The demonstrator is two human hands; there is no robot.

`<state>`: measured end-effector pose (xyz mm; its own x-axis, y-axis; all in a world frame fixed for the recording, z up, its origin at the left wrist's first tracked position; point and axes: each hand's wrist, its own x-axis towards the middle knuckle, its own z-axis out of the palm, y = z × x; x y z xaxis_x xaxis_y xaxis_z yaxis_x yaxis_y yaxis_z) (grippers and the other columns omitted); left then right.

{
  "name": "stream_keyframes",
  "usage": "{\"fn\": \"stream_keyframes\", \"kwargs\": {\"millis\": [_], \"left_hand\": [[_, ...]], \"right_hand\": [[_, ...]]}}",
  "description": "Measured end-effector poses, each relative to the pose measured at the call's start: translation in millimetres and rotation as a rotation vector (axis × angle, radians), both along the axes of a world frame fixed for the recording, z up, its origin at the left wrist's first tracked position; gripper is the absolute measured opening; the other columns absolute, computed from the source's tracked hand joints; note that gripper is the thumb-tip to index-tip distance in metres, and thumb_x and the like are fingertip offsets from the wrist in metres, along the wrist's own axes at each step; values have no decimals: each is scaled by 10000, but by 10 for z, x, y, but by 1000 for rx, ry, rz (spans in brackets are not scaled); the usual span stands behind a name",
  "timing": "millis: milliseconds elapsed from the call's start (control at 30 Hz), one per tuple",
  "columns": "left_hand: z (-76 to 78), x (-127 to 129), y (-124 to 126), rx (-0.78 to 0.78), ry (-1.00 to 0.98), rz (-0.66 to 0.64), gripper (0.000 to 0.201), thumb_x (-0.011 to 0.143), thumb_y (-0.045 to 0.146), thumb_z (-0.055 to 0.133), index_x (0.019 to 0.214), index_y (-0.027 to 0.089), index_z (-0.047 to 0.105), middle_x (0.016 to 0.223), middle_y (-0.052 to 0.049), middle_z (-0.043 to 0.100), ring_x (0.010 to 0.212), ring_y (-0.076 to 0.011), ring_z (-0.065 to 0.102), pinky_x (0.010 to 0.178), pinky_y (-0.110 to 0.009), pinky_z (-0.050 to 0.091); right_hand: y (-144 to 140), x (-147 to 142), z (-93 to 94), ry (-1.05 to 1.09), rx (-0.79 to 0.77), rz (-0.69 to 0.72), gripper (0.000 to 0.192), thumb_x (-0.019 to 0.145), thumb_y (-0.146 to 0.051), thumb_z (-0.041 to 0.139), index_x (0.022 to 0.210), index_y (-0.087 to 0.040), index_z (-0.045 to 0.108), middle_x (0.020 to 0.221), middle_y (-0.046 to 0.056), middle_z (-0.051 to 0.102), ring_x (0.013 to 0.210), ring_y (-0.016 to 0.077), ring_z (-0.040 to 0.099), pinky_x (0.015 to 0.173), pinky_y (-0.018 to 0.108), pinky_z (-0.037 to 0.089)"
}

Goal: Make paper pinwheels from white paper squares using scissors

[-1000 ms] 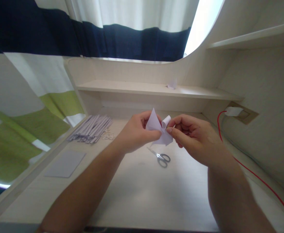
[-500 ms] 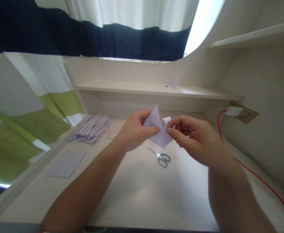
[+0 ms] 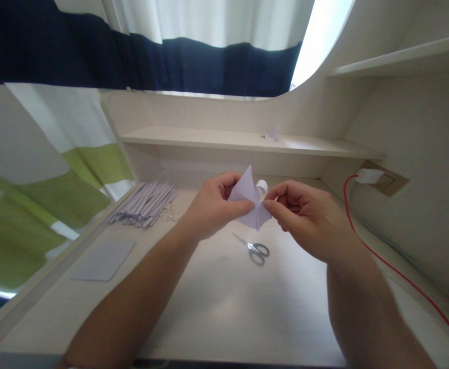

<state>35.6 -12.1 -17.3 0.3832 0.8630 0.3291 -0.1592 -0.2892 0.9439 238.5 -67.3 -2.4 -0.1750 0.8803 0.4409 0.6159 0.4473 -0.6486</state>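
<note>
My left hand [image 3: 222,205] pinches a folded piece of pale lilac paper [image 3: 243,188] between thumb and fingers, held up above the desk. The paper has pointed corners at its top and bottom. A curled flap of paper [image 3: 261,187] rises from its right side. My right hand [image 3: 303,210] is closed, thumb and forefinger pinching the paper's right edge just below the curl. Scissors [image 3: 253,249] with dark handles lie on the desk beneath the paper.
A pile of thin rolled paper strips [image 3: 145,204] lies at the left, beside some small pale bits [image 3: 169,212]. Nearer sits a stack of square paper [image 3: 103,259]. Folded paper [image 3: 272,134] stands on the back shelf [image 3: 209,137]. A red cable [image 3: 393,269] runs from a white plug [image 3: 370,176].
The curled flap has shifted slightly upward and looks smaller. The folded paper has tilted a little, its lower tip rising, while both hands keep their grip almost in place.
</note>
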Motion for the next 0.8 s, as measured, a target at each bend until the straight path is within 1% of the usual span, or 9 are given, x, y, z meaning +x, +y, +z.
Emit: {"fn": "stream_keyframes", "kwargs": {"millis": [267,400,567,667,800], "left_hand": [[35,2,-23,-8,-17,-28,340,634,157,886,932,149,722,830,-9,739,725,-140,673,643,-222,518],[-3,4,9,-7,-33,-44,332,648,146,887,944,152,734,827,-2,739,719,-129,669,631,-206,515],[-67,4,57,30,-38,-26,284,685,152,868,939,160,742,804,7,726,696,-119,650,612,-202,503],[-80,-8,55,52,-16,0,249,706,152,848,928,162,734,802,6,723,700,-123,648,618,-209,505],[-55,-7,14,101,36,60,216,727,134,805,926,161,727,796,7,714,693,-120,636,599,-202,480]], "right_hand": [[-12,-2,9,-3,2,-18,89,978,-295,649,939,-237,703,631,-24,595,548,131,500,499,274,335],[0,-8,-7,-2,4,-15,90,974,-296,654,931,-235,705,623,-28,590,545,128,498,498,276,335],[-8,-7,0,27,-10,0,88,967,-293,664,910,-245,710,627,-32,602,542,124,508,488,269,345],[-8,6,33,103,-24,4,58,939,-293,705,913,-242,716,635,-30,617,542,125,538,481,261,372],[69,32,49,308,-40,-11,61,926,-285,722,926,-224,726,560,-43,586,477,119,527,444,249,391]]}}
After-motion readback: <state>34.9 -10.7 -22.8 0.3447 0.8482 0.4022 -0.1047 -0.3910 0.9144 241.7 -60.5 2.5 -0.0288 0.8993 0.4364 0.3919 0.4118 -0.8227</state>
